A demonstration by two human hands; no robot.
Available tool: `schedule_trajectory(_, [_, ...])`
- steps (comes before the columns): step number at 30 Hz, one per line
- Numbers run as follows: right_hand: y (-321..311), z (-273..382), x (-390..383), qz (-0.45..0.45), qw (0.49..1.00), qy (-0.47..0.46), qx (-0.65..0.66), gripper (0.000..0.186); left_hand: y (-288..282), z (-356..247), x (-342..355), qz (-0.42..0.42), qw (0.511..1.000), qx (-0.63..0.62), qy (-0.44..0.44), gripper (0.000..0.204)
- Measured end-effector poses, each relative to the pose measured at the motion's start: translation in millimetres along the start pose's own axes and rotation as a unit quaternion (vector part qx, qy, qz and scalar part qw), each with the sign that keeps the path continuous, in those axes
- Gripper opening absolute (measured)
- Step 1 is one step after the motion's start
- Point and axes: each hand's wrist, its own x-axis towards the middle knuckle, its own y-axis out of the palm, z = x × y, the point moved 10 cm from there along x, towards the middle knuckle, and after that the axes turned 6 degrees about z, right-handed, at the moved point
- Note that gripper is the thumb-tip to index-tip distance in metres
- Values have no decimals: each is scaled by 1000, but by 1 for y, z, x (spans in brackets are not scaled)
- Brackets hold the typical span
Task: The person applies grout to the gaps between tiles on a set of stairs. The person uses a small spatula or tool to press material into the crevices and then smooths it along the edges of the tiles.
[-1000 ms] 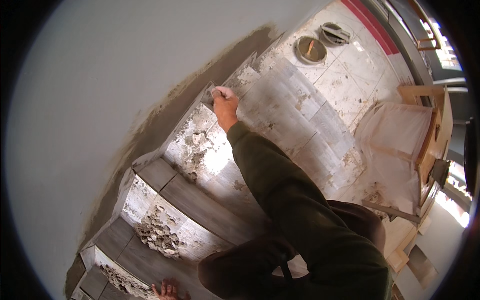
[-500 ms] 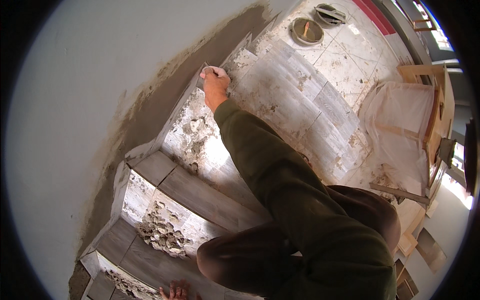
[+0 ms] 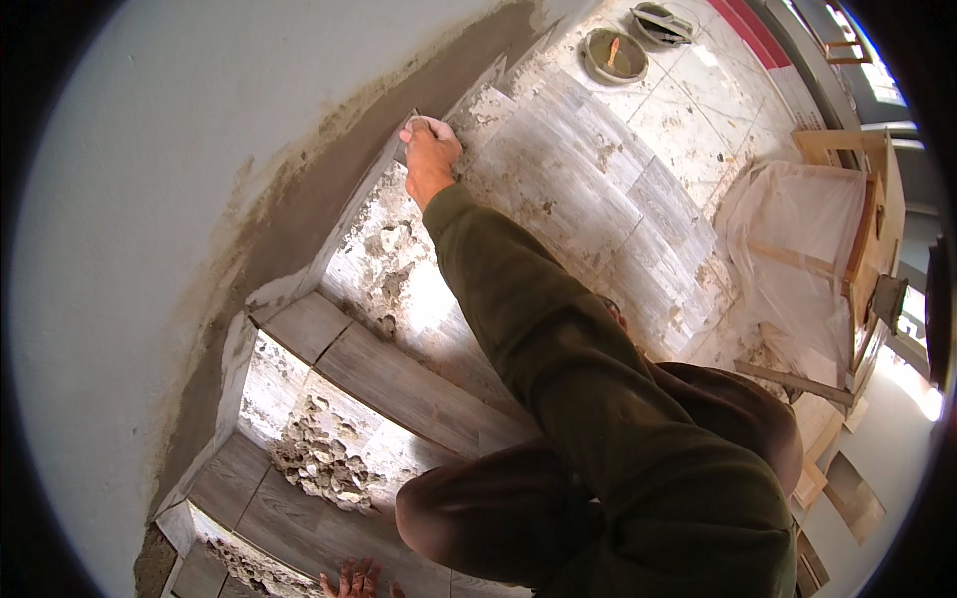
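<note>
My right hand [image 3: 431, 151], at the end of an olive sleeve [image 3: 558, 329], is closed at the foot of the wall, against the narrow skirting strip [image 3: 369, 189]. What its fingers hold, if anything, is hidden; a small grey edge shows beside them. My left hand [image 3: 351, 578] is at the bottom edge of the view, fingers apart on a wood-look tiled step [image 3: 299, 518]. Grey-white crumbled mortar [image 3: 324, 463] lies in a heap on the step above it. More mortar lumps [image 3: 389, 249] lie below my right hand.
A band of grey plaster [image 3: 289, 219] runs along the white wall [image 3: 130, 239]. At the far side stand a bucket with a brush [image 3: 615, 57] and a dark bucket [image 3: 661, 25]. On the right is a wooden frame with plastic sheeting [image 3: 797, 229]. My bent knee [image 3: 439, 513] is over the steps.
My right hand has turned slightly and shifted a little up along the skirting. My left hand stays on the step.
</note>
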Motion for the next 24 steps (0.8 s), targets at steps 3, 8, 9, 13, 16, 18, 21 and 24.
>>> schedule_trajectory(3, [0, 3, 1, 0, 1000, -13, -20, 14, -2, 1, 0, -4, 1000, -13, -4, 36])
schedule_trajectory(8, [3, 7, -7, -13, 999, -12, -40, 13, 18, 8, -13, 15, 999, 36, 14, 35])
schedule_trajectory(9, [3, 8, -7, -14, 999, -13, -40, 13, 15, 6, -10, 14, 999, 36, 15, 35])
schedule_trajectory(13, [1, 10, -7, -19, 999, -9, -32, 12, 4, 4, -4, -12, 1000, 14, -1, 35])
schedule_trajectory(16, [2, 11, -5, -15, 1000, -16, -14, 12, 8, 7, -10, -19, 1000, 18, -3, 35])
schedule_trajectory(18, [3, 10, -3, -11, 1000, -16, -3, 12, 10, 8, -12, -21, 1000, 19, -1, 35])
schedule_trajectory(21, [3, 10, -2, -9, 1000, -18, 11, 11, 11, 9, -12, -17, 1000, 21, -4, 34])
schedule_trajectory(24, [4, 10, -4, -9, 1000, -6, -1, 11, 20, 11, -17, 11, 999, 33, -4, 34])
